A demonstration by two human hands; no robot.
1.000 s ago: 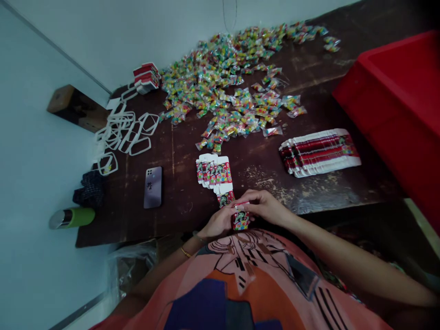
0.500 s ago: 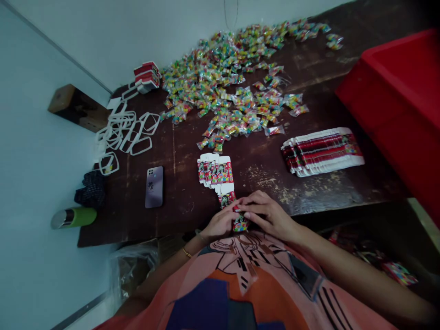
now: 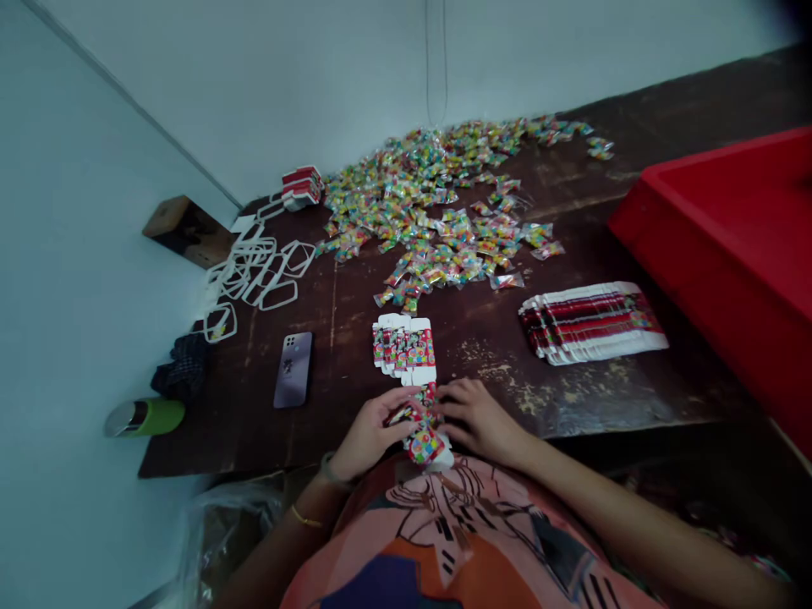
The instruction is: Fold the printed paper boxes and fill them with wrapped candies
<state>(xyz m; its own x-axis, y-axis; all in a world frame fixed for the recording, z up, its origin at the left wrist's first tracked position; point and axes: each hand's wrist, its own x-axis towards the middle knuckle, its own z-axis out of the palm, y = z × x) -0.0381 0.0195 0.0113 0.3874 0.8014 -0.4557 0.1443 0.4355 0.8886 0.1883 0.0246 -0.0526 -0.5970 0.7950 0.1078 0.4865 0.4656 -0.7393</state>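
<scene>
- Bench [image 3: 342, 372], one, brown; its near edge runs close by the person's shirt [image 3: 453, 533], and worn wood leaves room right of centre.
- Red bin [image 3: 698, 262], one, cut off at the right.
- Wrapped packets [image 3: 437, 194], heaped towards the back, too many and overlapped to count.
- Row of cartons [image 3: 589, 321], one, packed too tightly for counting, well apart from both hands.
- Left hand [image 3: 371, 431], its grip curled narrow at the printed carton [image 3: 425, 446]; whether it pinches, I cannot tell.
- Right hand [image 3: 482, 419], grip loosely wide, just beside that carton.
- Flat cartons [image 3: 406, 347], several, overlapping, just beyond the hands.
- Green bottle [image 3: 156, 417], one, by the left edge.
- Phone [image 3: 293, 370], one, wood on either side.
- Printed carton, between the hands, partly hidden, its outline blurred.
</scene>
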